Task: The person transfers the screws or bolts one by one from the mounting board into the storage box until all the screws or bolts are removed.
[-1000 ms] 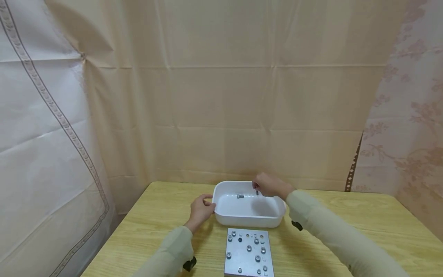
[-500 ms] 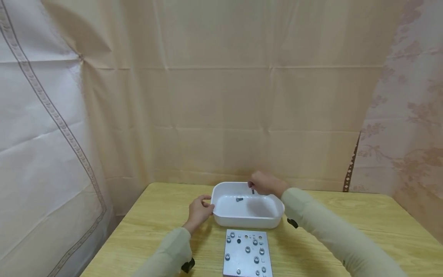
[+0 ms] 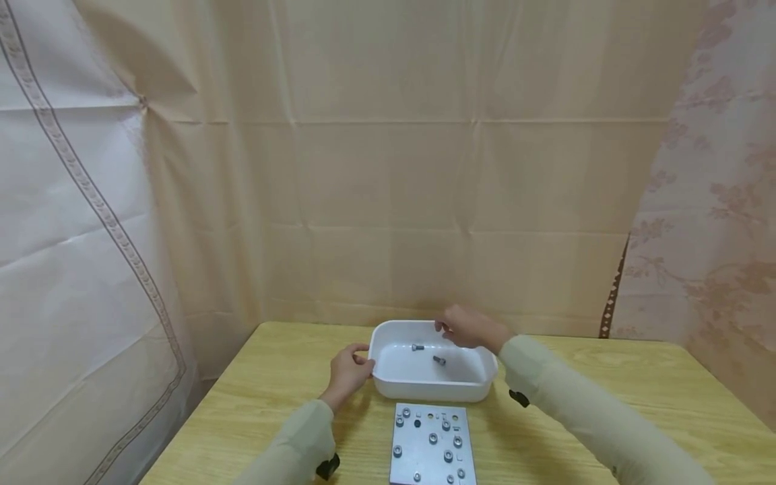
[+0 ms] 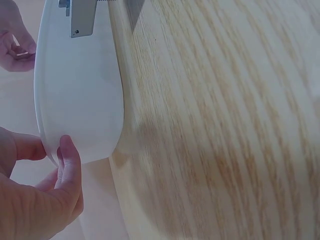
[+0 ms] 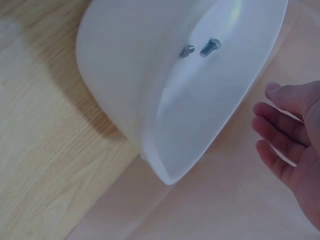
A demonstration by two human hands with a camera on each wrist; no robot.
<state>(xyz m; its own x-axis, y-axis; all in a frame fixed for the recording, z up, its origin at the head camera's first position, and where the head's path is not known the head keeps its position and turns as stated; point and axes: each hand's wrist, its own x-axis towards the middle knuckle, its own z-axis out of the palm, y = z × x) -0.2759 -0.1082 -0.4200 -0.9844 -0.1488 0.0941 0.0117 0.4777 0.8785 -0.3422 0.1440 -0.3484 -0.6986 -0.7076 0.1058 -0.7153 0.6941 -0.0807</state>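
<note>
A white plastic basin [image 3: 400, 389] stands on the table. My left hand [image 3: 350, 372] grips its left end, with thumb and fingers [image 4: 70, 155] on either side of the rim in the left wrist view. Two hex-socket bolts lie inside, one bolt [image 3: 417, 347] toward the back and another bolt [image 3: 439, 361] nearer the middle. Over the basin's back right side hovers my right hand [image 3: 469, 327]. The right wrist view shows that hand [image 5: 295, 125] holding nothing, its fingers loosely bent and apart from the thumb.
In front of the basin lies a silver metal plate [image 3: 424, 465] with several bolts standing in it and a few bare holes. The wooden table [image 3: 582, 404] ends at a beige curtain [image 3: 376, 175] behind. White cloth [image 3: 79, 269] hangs at the left.
My right hand has let go of the bolt it held, and that bolt now lies in the basin beside the first. The left hand has stayed on the rim.
</note>
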